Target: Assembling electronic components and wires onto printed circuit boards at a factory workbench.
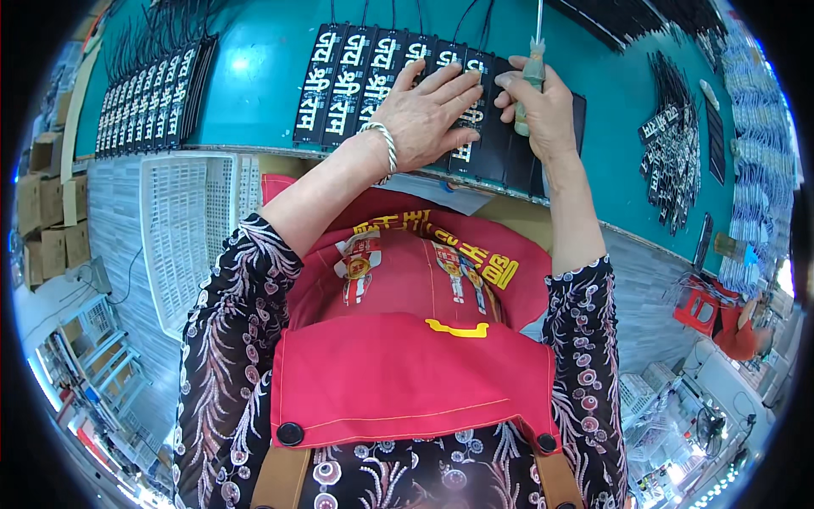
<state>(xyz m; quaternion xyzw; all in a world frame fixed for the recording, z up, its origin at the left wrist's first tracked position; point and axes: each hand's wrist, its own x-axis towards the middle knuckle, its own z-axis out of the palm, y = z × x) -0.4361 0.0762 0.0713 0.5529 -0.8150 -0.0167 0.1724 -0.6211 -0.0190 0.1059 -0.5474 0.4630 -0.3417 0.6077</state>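
A row of black rectangular panels (318, 85) with white lettering lies side by side along the near edge of the green table, thin black wires running from their far ends. My left hand (424, 119) rests palm down across the panels on the right of the row, fingers spread, partly hiding their lettering. My right hand (547, 114) is wrapped round the translucent greenish handle of a screwdriver (533, 69), its metal shaft pointing away from me. Below and between my hands are plain dark panels (521, 165) without visible lettering.
On the green table (254, 76), more lettered panels (144, 97) stand in a row at the left. Small lettered strips (674, 161) with black wires are heaped at the right, beside bundles of pale wired parts (763, 161). A white plastic crate (191, 229) sits below the table's left edge.
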